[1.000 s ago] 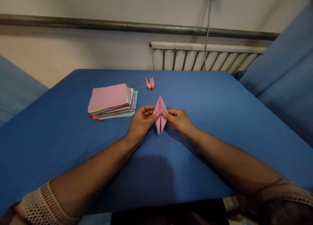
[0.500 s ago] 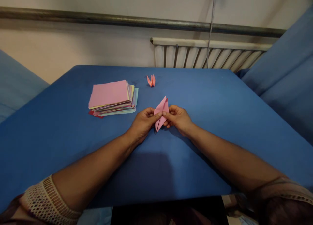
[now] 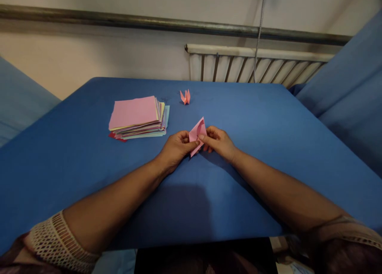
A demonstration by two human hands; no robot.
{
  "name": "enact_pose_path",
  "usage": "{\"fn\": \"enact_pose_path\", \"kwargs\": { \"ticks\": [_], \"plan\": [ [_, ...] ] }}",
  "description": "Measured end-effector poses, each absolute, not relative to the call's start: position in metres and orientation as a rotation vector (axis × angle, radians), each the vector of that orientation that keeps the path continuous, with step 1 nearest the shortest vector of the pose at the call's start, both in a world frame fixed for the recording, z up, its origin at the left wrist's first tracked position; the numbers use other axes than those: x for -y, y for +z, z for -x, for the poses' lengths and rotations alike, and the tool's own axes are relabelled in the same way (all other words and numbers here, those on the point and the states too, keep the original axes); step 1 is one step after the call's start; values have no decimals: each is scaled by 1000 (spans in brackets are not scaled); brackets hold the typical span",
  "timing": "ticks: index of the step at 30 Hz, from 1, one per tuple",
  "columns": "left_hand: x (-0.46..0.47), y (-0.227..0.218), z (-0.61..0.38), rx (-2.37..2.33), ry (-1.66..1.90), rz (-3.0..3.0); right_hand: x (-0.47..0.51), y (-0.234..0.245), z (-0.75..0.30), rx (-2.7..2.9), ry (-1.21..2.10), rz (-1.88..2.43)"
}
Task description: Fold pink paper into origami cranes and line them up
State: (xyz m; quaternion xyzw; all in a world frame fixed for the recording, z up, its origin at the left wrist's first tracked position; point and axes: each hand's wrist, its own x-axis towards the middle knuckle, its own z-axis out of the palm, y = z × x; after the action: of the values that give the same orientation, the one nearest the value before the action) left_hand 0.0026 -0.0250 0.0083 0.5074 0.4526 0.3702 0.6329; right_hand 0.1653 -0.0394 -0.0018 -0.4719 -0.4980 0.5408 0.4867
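Left hand point(image 3: 175, 150) and right hand point(image 3: 221, 143) pinch opposite edges of folded pink origami paper point(image 3: 197, 129) above a blue tabletop point(image 3: 253, 194), apparently to steady its creases; a colored-paper stack point(image 3: 135, 113) sits left, seemingly for easy reach.

A pale, dimly lit wall point(image 3: 89, 53) spans the top of the frame, crossed by a pipe point(image 3: 131, 21), with a radiator point(image 3: 238, 51) and hanging cord point(image 3: 259, 35) at upper right, blue cloth point(image 3: 349, 75) at both sides, and a blue counter point(image 3: 253, 127) across the middle.
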Motion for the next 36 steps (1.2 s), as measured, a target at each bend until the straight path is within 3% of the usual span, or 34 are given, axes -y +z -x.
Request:
{"fn": "enact_pose_path", "kwargs": {
  "ticks": [14,25,30,36],
  "plan": [
    [27,18,-4,-1003,697,-1191,37,-3,-167,850,1420,1121],
    [22,25,3,-1142,690,-1354,40,-4,-157,1012,1114,1139],
    [26,42,5,-1141,721,-1036,40,-8,-157,1114,998,1192],
    [34,33,2,-904,682,-759,45,-6,-151,1147,1090,1157]
  ]
}}
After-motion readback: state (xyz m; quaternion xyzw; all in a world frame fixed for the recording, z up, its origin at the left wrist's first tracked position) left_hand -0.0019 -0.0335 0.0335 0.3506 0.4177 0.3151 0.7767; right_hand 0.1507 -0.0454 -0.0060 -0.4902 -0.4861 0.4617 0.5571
